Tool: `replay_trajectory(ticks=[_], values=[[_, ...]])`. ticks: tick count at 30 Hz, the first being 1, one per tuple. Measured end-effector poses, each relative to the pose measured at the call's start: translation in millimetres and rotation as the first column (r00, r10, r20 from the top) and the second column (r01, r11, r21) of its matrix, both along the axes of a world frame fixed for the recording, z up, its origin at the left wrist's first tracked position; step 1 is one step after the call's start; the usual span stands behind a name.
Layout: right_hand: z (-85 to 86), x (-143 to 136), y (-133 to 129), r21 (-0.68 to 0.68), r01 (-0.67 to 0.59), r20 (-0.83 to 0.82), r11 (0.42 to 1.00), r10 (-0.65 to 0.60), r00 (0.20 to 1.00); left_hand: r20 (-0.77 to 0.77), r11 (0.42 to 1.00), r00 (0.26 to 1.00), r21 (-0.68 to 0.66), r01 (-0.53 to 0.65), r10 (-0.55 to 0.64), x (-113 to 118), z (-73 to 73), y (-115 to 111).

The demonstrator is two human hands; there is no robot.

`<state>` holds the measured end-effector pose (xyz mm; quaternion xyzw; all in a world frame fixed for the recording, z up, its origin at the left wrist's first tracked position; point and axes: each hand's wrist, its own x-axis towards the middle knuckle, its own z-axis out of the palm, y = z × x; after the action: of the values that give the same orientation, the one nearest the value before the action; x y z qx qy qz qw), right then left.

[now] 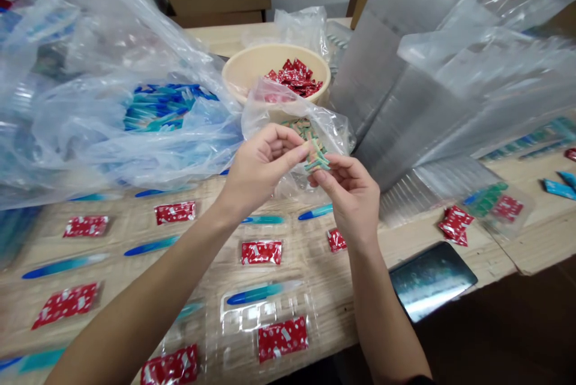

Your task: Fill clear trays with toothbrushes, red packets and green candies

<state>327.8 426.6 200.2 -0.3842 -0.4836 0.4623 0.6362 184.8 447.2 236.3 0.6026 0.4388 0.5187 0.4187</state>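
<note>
My left hand [258, 166] and my right hand [351, 196] meet above the middle of the table. Both pinch a few small green-and-tan pieces [317, 161] between thumb and fingertips; their exact kind is not clear. Just behind lies an open clear bag [344, 133] with more such green-and-tan pieces [297, 127] in it. Below my hands, clear plastic trays [238, 328] are laid out in rows. Each visible one holds a blue-to-clear pointed stick [261, 292] and a red dotted sachet [283, 339]. My forearms cover some of the trays.
A cream bowl [234, 73] of red sachets [297, 79] stands behind. At left, a large plastic bag [180, 154] holds many blue sticks [166, 109]. Tall stacks of clear trays [391, 97] rise at right, with a dark phone [434, 280] and loose red sachets [455, 224] in front.
</note>
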Motion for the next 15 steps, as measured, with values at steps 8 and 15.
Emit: replay_trajectory(ticks=[8, 15], values=[[-1.7, -8, -2, 0.024, -0.006, -0.136, 1.0, 0.009, 0.991, -0.013, 0.997, 0.999, 0.065, -0.045, 0.046, 6, -0.1, -15], [-7.2, -10, -2, -0.027, 0.028, -0.122, 0.999, -0.031, 0.992, -0.079, 0.989, 0.997, 0.146, 0.006, 0.005, 7, -5.1, -24]])
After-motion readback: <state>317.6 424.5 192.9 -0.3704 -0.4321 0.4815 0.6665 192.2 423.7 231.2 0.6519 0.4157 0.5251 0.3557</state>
